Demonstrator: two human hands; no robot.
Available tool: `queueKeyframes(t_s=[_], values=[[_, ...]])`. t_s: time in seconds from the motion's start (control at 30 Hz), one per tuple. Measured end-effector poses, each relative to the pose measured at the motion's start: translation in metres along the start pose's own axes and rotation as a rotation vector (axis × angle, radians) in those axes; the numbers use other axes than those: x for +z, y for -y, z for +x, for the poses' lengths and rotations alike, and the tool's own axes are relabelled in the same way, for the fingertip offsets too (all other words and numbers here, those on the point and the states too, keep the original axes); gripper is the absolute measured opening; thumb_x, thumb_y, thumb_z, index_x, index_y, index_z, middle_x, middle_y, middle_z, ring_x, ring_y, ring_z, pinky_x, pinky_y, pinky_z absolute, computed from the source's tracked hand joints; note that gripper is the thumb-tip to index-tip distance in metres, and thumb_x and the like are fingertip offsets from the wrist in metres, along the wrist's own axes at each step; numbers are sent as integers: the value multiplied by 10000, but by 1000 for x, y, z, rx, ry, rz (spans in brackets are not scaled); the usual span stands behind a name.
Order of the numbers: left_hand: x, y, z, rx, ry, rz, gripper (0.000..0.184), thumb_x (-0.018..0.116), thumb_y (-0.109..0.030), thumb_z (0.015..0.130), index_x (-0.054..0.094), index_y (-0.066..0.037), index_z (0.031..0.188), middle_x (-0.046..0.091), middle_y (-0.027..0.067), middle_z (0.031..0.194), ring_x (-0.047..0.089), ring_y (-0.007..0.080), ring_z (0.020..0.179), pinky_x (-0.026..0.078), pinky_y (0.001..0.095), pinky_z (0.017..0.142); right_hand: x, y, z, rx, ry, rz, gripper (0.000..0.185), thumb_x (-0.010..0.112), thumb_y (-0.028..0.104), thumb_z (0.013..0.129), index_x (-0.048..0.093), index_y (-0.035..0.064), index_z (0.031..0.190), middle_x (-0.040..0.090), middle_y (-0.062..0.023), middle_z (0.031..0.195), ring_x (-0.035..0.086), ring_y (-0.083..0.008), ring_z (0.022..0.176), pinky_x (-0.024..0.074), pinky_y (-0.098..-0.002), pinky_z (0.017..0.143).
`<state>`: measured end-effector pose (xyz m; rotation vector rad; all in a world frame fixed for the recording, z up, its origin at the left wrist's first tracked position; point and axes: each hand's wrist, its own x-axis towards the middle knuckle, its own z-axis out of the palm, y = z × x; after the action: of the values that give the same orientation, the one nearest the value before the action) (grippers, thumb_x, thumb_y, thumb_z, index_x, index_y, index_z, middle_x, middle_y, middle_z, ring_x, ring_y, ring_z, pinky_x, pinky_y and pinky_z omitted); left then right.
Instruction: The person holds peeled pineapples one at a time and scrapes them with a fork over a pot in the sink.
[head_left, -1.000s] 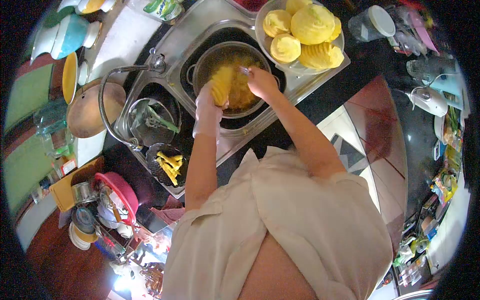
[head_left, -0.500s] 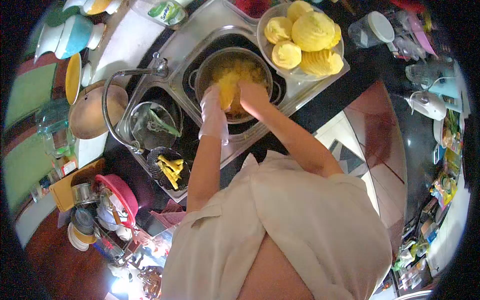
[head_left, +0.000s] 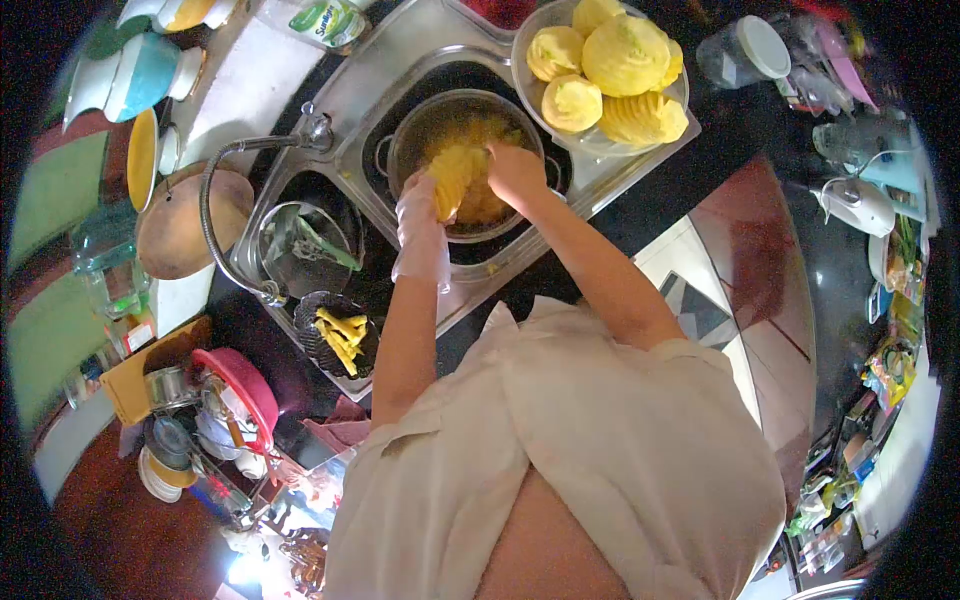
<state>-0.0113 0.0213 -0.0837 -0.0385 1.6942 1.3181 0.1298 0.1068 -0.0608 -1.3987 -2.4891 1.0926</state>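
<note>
My left hand [head_left: 421, 215], in a thin whitish glove, is wrapped round a peeled pineapple [head_left: 458, 178] with grooved yellow flesh. The fruit is over a metal pot [head_left: 412, 118] set in the sink, which has yellow bits and scraps inside. Just right of the fruit is my right hand [head_left: 518, 176], bare, with its fingers curled closed; anything inside them is too small or hidden to name. Several more peeled pineapples [head_left: 626, 60] fill a clear bowl [head_left: 522, 85] at the sink's upper right corner.
A bent faucet [head_left: 212, 200] arches over the left basin, where a clear bowl [head_left: 268, 245] holds a green-handled thing. Yellow strips lie on a dark dish [head_left: 310, 355] at the sink's lower left. A lidded clear jar [head_left: 722, 62] stands at upper right.
The pineapple has turned more upright and shows more of its side. My right hand has moved up and slightly right, away from the fruit's lower part.
</note>
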Motion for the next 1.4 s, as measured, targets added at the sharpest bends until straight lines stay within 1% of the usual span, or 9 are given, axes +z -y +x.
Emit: queueKeyframes(t_s=[0.27, 0.33, 0.4, 0.43, 0.6, 1.03, 1.17, 1.3, 1.4], values=[[-21, 4, 37, -131, -4, 84, 279, 616, -269, 813, 610, -126, 1052, 630, 42, 968, 618, 213, 734, 476, 336, 528, -12, 7, -12, -4, 4, 81, 235, 445, 111, 818, 638, 57, 942, 642, -210, 816, 630, -370, 755, 495, -466, 688], [6, -15, 3, -111, 13, -314, 235, 600, -262, 816, 610, -118, 1001, 632, 47, 913, 607, 207, 677, 438, 317, 471, -2, -10, 4, 29, 12, 35, 238, 442, 107, 822, 631, 58, 958, 641, -211, 827, 627, -375, 763, 494, -465, 698], [22, -27, -16, -53, 40, -295, 203, 591, -256, 821, 605, -102, 951, 632, 51, 864, 592, 189, 634, 388, 303, 422, 45, -28, 9, -243, -87, -15, 323, 422, 144, 833, 610, 52, 1079, 644, -215, 875, 632, -364, 802, 489, -490, 724], [16, -22, -3, -53, 118, -294, 204, 591, -248, 820, 606, -88, 945, 632, 53, 848, 588, 181, 625, 384, 295, 418, 10, 14, -9, -11, -24, 43, 246, 436, 112, 839, 604, 66, 1014, 638, -199, 869, 623, -371, 787, 488, -465, 703], [-17, 15, 25, 63, 408, -342, 175, 580, -231, 826, 609, -75, 902, 631, 51, 820, 582, 171, 608, 395, 279, 425, -28, 7, -3, 82, 179, 94, 291, 437, 110, 831, 578, 75, 1083, 636, -222, 879, 623, -375, 820, 481, -483, 725], [14, -14, -17, 149, -34, 85, 369, 645, -238, 789, 574, -53, 1099, 615, 80, 984, 600, 175, 846, 482, 285, 719, 2, 0, -1, -17, 46, 9, 311, 440, 107, 814, 565, 58, 1095, 631, -231, 809, 629, -373, 774, 494, -480, 685], [20, -30, -16, 27, -178, 278, 347, 663, -180, 768, 575, -41, 1074, 631, 75, 925, 612, 171, 787, 495, 281, 682, 13, 5, -21, -36, 18, 92, 295, 416, 136, 839, 558, 42, 1081, 627, -240, 823, 619, -386, 770, 487, -490, 674], [13, -18, -30, 264, 58, 75, 336, 674, -169, 773, 574, -24, 1059, 629, 85, 896, 612, 156, 758, 500, 274, 662, 8, 4, -3, -24, 37, 86, 254, 421, 175, 853, 571, 31, 998, 631, -227, 854, 615, -397, 790, 482, -497, 684], [8, -4, -11, 307, 20, 126, 323, 677, -144, 770, 573, -19, 1049, 627, 87, 898, 611, 156, 755, 503, 278, 664, 23, 14, -6, -41, -260, -13, 237, 423, 149, 841, 587, 34, 969, 636, -207, 863, 623, -379, 797, 484, -496, 698]])
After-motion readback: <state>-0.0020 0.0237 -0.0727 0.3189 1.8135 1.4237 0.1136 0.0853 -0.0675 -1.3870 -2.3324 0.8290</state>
